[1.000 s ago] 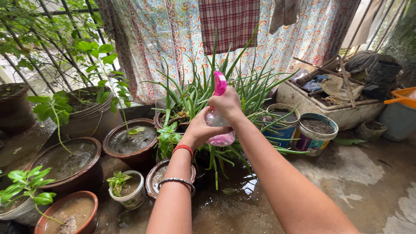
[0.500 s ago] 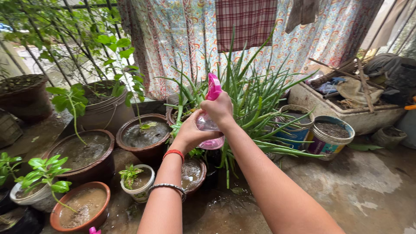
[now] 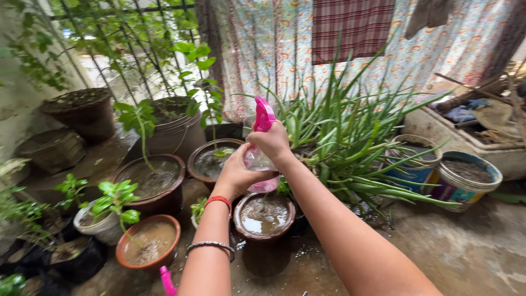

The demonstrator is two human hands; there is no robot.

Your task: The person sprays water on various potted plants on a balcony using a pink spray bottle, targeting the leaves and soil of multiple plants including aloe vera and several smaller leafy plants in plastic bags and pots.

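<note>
Both hands are closed on a pink spray bottle [image 3: 262,159], held up in front of the person over a row of pots. Right hand [image 3: 270,141] grips the neck just under the pink trigger head, which points up and left; left hand [image 3: 235,175] cups the clear, pink-tinted body from below and the side. The left wrist carries a red band [image 3: 221,200] and, farther down the forearm, a metal bangle [image 3: 210,246].

Directly beneath the bottle sits a small brown pot [image 3: 264,216] full of muddy water. Just behind the hands is another wet brown pot [image 3: 211,159], and to the right spreads a large aloe plant [image 3: 350,137] with long leaves reaching over the wet floor [image 3: 460,246]. Left of the arms stand a wide brown pot [image 3: 148,183], an orange pot [image 3: 147,246] of mud and a white pot [image 3: 101,225] with a leafy seedling. A second pink sprayer tip [image 3: 166,280] shows at the bottom edge. At right are two soil-filled buckets [image 3: 466,178]. Patterned cloth [image 3: 274,49] and a checked cloth [image 3: 350,27] hang behind.
</note>
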